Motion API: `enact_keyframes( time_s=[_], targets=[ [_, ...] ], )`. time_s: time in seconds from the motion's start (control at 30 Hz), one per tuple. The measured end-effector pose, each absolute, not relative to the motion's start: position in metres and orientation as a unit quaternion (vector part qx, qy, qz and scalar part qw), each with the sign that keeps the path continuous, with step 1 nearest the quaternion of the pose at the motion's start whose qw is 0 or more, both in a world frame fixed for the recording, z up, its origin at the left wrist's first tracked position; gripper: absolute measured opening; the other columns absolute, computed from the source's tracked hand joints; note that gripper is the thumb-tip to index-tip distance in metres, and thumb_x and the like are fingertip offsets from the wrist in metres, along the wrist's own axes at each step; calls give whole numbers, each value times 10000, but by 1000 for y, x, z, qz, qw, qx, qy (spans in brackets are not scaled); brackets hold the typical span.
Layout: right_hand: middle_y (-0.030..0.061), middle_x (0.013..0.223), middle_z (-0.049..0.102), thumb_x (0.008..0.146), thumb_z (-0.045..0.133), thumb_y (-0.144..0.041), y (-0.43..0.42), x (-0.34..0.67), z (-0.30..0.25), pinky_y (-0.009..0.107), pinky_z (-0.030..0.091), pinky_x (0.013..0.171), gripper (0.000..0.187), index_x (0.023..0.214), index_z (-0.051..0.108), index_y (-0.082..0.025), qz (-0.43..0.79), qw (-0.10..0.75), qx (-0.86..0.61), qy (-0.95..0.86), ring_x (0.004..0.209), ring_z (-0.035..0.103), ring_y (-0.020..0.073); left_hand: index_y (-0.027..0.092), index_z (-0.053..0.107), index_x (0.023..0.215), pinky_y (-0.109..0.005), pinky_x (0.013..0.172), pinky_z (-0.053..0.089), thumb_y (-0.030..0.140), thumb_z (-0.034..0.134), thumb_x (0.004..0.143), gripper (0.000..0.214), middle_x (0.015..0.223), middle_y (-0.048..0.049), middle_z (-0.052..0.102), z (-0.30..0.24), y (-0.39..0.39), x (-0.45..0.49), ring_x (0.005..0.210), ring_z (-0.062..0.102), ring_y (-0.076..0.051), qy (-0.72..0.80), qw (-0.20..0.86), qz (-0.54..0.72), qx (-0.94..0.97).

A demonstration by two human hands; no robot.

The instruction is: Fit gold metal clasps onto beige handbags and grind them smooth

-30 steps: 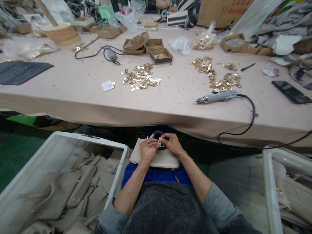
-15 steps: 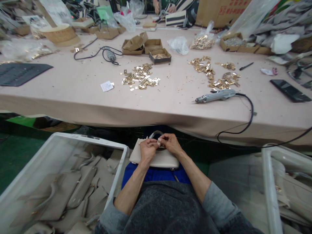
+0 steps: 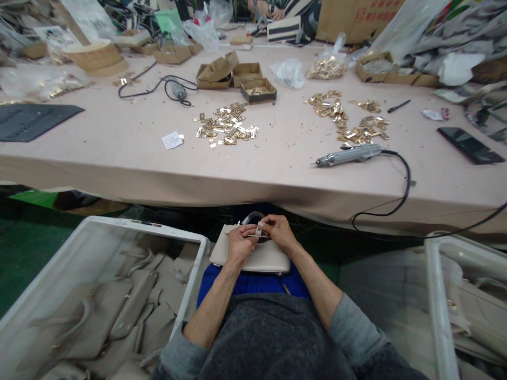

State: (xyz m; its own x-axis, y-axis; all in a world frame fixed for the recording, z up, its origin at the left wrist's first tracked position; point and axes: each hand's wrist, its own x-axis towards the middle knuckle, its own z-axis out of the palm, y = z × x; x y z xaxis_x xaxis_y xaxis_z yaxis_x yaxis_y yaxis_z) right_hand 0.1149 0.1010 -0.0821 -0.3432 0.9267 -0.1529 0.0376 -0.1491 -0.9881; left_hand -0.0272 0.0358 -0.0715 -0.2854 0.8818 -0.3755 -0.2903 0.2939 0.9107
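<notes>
A cream handbag (image 3: 269,259) lies across my lap, its handle (image 3: 253,216) raised at the far side. Over its upper part, my left hand (image 3: 241,244) and my right hand (image 3: 276,232) meet with fingers pinched together. Between the fingertips shows a small pale tab (image 3: 259,230), held from both sides. Whether it is leather or metal, and how it joins the bag, I cannot make out. Part of the bag is hidden under my hands.
An electric screwdriver (image 3: 348,155) lies by the table's front edge, its cable trailing right. Piles of gold metal plates (image 3: 227,125) and gold fittings (image 3: 362,130) lie behind. A left crate (image 3: 204,248) and a right crate (image 3: 434,285) hold cream bags. A phone (image 3: 471,145) lies at right.
My fingers have shifted slightly around the small tab, and more of it now shows between the fingertips. The bag stays on my lap.
</notes>
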Motion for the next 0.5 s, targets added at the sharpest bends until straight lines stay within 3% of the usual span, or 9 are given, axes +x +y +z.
enact_keyframes(
  time_s=[0.1, 0.2, 0.33, 0.5],
  targets=[
    [17, 643, 661, 759, 751, -370, 101, 116, -85, 240, 401, 541, 226, 779, 733, -146, 614, 361, -445, -543, 542, 519, 119, 94, 741, 925, -205, 328, 289, 283, 894, 537, 458, 765, -78, 766, -69, 36, -26, 327, 430, -50, 594, 543, 542, 242],
    [29, 668, 683, 767, 744, -375, 100, 116, -86, 249, 426, 557, 227, 795, 743, -150, 607, 359, -446, -551, 565, 550, 133, 100, 748, 905, -202, 349, 324, 332, 903, 560, 444, 714, -73, 754, -69, 36, -25, 362, 473, -69, 601, 527, 544, 254],
    [35, 706, 711, 780, 732, -352, 98, 114, -86, 255, 456, 587, 198, 804, 756, -157, 598, 344, -445, -570, 607, 598, 149, 129, 763, 845, -213, 410, 413, 300, 877, 556, 354, 712, -84, 764, -71, 38, -23, 478, 603, -135, 614, 514, 541, 257],
    [42, 729, 727, 781, 741, -362, 97, 112, -85, 265, 482, 616, 201, 803, 753, -163, 597, 333, -456, -570, 645, 633, 166, 130, 762, 837, -224, 424, 432, 210, 786, 552, 297, 721, -83, 768, -76, 39, -23, 501, 627, -154, 609, 520, 546, 246]
  ],
)
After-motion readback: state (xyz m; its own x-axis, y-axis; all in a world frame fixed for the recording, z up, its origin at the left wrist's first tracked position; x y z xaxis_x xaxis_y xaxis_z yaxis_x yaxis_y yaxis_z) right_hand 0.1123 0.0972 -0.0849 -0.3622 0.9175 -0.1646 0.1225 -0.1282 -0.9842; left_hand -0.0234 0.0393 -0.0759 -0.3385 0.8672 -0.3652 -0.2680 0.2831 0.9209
